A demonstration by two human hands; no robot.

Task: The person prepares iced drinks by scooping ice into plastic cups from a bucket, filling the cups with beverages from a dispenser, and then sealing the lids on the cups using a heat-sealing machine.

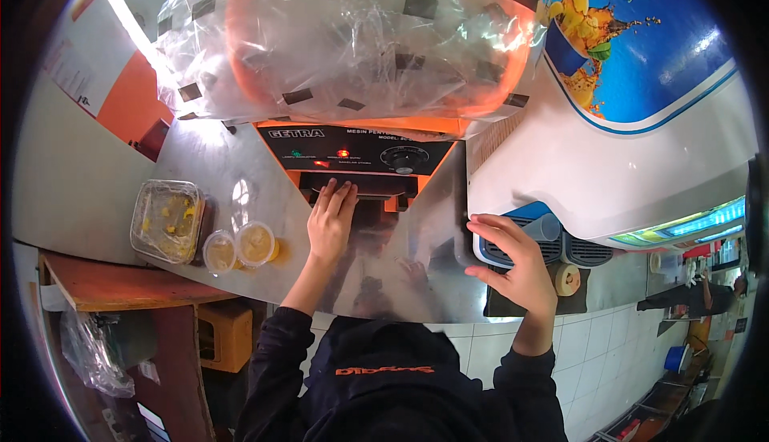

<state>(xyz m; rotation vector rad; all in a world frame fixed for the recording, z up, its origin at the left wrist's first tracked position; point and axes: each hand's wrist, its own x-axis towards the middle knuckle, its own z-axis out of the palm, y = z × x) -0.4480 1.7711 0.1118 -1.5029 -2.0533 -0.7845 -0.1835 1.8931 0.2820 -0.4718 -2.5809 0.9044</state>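
Observation:
The fingers of my left hand (330, 222) lie stretched over the dark front slot of an orange sealing machine (360, 153). They press or rest there, and nothing shows in the hand. A red lamp glows on the machine's black panel, beside a round dial (404, 160). My right hand (519, 270) hovers with thumb and fingers apart, holding nothing. Close to it, a clear plastic cup (543, 228) lies on the black drip tray (589, 251) of a drink dispenser. Two lidded cups of yellow-orange drink, a larger (256, 244) and a smaller (219, 251), stand left of my left hand.
Taped clear plastic (376, 41) wraps the machine's top. The white and blue dispenser (609, 161) rises at right. A clear food box (167, 222) sits at the counter's left. A tape roll (568, 279) lies near the front edge. Another person (697, 298) is far right.

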